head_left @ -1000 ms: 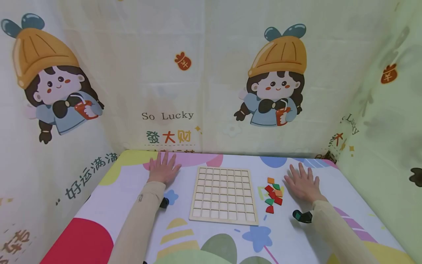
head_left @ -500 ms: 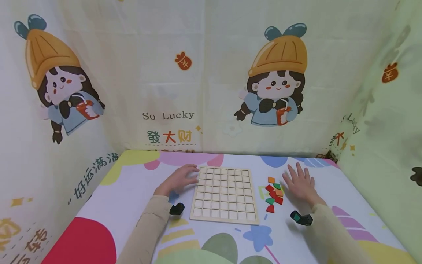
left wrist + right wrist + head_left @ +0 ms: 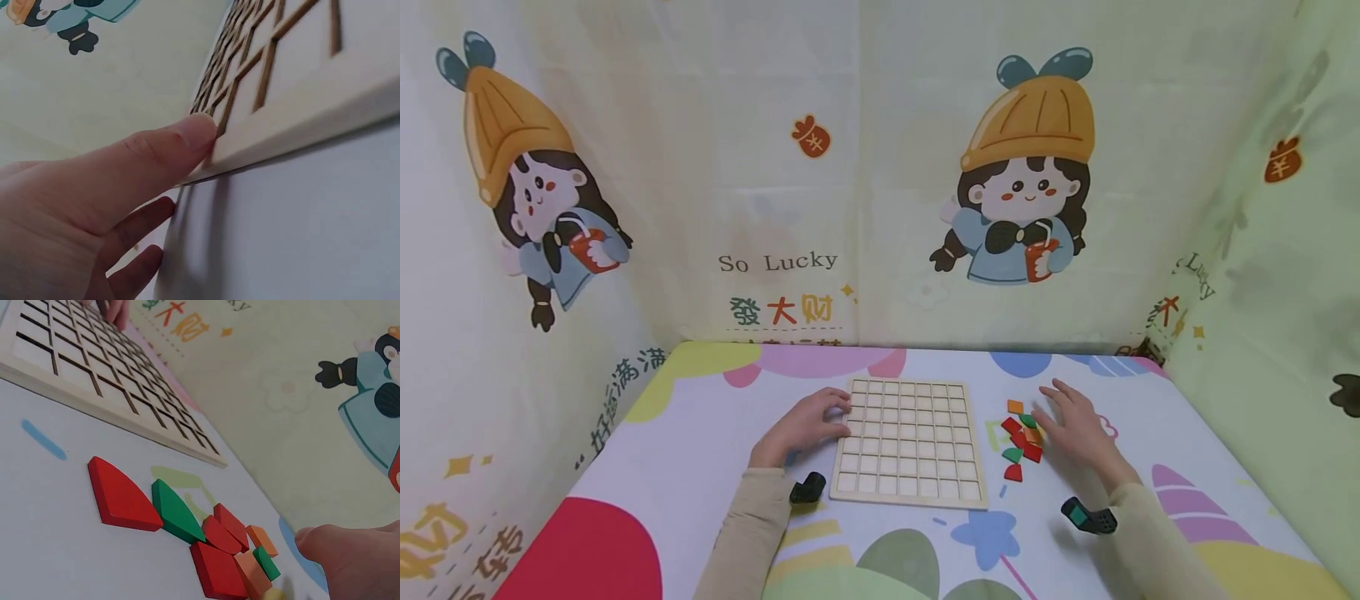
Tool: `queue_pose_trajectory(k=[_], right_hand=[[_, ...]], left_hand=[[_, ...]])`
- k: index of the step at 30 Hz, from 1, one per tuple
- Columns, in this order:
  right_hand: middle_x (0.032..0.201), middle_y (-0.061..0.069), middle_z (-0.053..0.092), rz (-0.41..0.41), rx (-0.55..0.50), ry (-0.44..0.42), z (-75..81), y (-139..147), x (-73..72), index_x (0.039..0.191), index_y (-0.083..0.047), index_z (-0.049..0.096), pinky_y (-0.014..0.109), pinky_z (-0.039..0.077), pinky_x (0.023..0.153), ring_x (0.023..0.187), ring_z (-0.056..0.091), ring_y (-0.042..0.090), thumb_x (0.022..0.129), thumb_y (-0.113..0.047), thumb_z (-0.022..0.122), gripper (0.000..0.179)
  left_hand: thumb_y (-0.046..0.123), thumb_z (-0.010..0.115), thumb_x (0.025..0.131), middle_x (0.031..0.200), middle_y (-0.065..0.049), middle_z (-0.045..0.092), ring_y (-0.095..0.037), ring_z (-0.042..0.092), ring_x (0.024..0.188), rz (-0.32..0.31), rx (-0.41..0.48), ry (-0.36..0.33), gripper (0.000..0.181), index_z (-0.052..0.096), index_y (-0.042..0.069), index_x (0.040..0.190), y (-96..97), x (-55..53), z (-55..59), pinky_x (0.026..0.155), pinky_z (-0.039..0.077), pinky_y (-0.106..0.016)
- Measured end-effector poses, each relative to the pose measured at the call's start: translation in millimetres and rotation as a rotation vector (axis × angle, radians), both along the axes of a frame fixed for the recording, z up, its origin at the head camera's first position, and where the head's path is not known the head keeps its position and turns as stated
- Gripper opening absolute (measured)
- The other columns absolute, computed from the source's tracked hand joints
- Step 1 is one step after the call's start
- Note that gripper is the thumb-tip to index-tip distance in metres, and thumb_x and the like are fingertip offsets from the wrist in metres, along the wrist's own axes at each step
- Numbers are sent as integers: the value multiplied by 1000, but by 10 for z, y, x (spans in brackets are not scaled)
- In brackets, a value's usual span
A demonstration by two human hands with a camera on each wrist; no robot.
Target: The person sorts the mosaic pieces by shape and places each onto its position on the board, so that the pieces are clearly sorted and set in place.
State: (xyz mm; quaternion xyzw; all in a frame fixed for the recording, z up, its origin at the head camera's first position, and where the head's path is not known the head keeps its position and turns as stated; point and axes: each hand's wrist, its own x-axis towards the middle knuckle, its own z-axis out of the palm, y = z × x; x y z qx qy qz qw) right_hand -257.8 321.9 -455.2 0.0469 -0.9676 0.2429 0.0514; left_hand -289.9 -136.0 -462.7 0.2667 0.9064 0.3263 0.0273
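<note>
A pale wooden grid board, divided into square cells, lies flat on the table. My left hand is at its left edge with fingers loosely bent. In the left wrist view the thumb rests on the board's rim, with other fingertips lower beside it. To the right of the board lies a group of small flat pieces, among them a red rounded piece, a green rounded piece, a red square and an orange square. Close over this group's right side, my right hand holds nothing.
The table wears a white cloth with coloured prints. Behind it and at both sides hang printed curtains. Black wrist devices show below each hand, one at the left and one at the right.
My left hand has come right from the table's back left to the board's left edge. The right hand has shifted slightly left toward the pieces, its fingers turning inward.
</note>
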Motion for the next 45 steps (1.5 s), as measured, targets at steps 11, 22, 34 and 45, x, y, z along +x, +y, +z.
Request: queue_pose_trajectory(k=[11,22,34,45], right_hand=[[149,29,33,-1,-56,34,54,-54,126,136,2,51,73,27,104,136,25,50,95,-28,64,53],[146,28,37,28,-74,33,21,-61,140,131,1,56,73,28,103,134,29,50,96,-24,62,44],[134,28,51,32,-79,-7,-44,-80,166,130,0,58,65,43,97,122,46,47,90,-24,70,48],[121,21,59,32,-109,4,-76,-146,140,126,-1,61,51,54,87,103,57,34,90,-22,72,43]], left_hand=[[18,77,84,134,-8,56,-28,49,128,14,4,-35,40,67,0,119,-1,-10,18,109,38,-44],[20,77,86,135,-7,56,-28,48,130,-15,6,-37,40,67,1,120,-25,-56,-19,110,38,-44],[21,79,83,133,-6,57,-27,48,129,-1,-6,-39,41,68,2,119,-49,-45,-13,110,38,-43],[20,78,84,133,-6,57,-27,48,129,-5,-3,-30,41,68,2,119,-48,-52,-13,111,37,-43]])
